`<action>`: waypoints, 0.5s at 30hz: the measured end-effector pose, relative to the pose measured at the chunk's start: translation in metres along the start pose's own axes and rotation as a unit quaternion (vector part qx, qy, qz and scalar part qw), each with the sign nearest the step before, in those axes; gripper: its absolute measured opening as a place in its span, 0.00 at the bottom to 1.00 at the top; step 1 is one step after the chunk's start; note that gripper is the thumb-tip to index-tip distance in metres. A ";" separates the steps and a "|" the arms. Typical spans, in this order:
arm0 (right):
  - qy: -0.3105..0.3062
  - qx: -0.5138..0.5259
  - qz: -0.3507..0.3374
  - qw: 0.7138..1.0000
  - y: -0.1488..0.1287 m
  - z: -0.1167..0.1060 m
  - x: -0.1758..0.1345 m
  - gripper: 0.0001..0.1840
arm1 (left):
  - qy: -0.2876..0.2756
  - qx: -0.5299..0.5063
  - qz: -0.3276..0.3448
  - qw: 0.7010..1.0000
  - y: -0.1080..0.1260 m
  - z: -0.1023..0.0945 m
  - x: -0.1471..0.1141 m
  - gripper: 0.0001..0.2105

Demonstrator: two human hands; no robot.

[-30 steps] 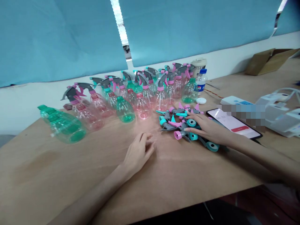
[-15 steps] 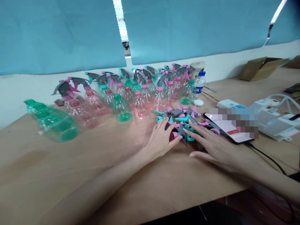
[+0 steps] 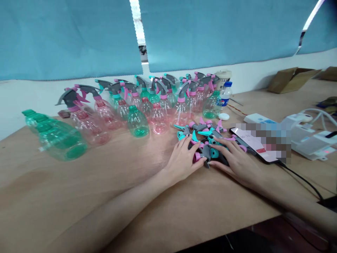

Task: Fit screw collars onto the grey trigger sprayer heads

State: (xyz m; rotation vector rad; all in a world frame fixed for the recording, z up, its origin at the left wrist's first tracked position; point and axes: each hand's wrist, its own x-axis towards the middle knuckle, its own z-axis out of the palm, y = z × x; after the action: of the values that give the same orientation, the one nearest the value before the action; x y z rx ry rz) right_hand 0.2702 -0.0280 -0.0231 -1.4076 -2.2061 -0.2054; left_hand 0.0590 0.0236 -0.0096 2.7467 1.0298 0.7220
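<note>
A loose pile of spray heads (image 3: 206, 151), grey with pink or turquoise parts, lies on the wooden table (image 3: 126, 189). My left hand (image 3: 182, 158) rests against the pile's near left side, fingers spread. On the right side my right hand (image 3: 237, 161) touches the heads, its fingers stretched forward and thumb apart. Neither hand is closed around a single spray head. Behind stand clear bottles without heads, among them a green bottle (image 3: 138, 122) and a pink bottle (image 3: 159, 119). Further back are several bottles with spray heads fitted, such as a pink spray bottle (image 3: 181, 105).
Green bottles (image 3: 61, 140) lean or lie at the left. Right of the pile is a phone (image 3: 252, 144) with a cable, near a white plastic device (image 3: 308, 133). A blue-capped drink bottle (image 3: 225, 95) and a cardboard box (image 3: 292, 80) are at the back.
My right hand has come down and left onto the pile, its thumb now closer to the heads. My left hand stays nearly in place. The view has shifted slightly.
</note>
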 end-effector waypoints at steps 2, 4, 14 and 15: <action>0.007 0.013 -0.001 1.000 0.000 0.001 0.006 0.24 | 0.006 0.000 0.002 1.000 0.000 -0.001 0.000 0.21; 0.020 0.032 0.002 0.999 0.001 0.004 0.012 0.21 | 0.012 0.003 0.002 1.000 -0.001 -0.002 -0.001 0.19; 0.039 0.139 -0.015 0.989 -0.002 0.012 0.036 0.11 | 0.025 -0.002 -0.006 1.000 -0.009 -0.011 -0.010 0.17; 0.044 0.148 -0.017 0.988 -0.002 0.012 0.040 0.11 | 0.024 -0.005 -0.006 1.000 -0.010 -0.012 -0.012 0.16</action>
State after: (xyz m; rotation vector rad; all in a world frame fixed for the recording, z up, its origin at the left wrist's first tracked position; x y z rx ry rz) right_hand 0.2509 0.0081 -0.0132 -1.1771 -2.0888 0.0481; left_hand 0.0392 0.0229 -0.0061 2.7260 1.0481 0.7938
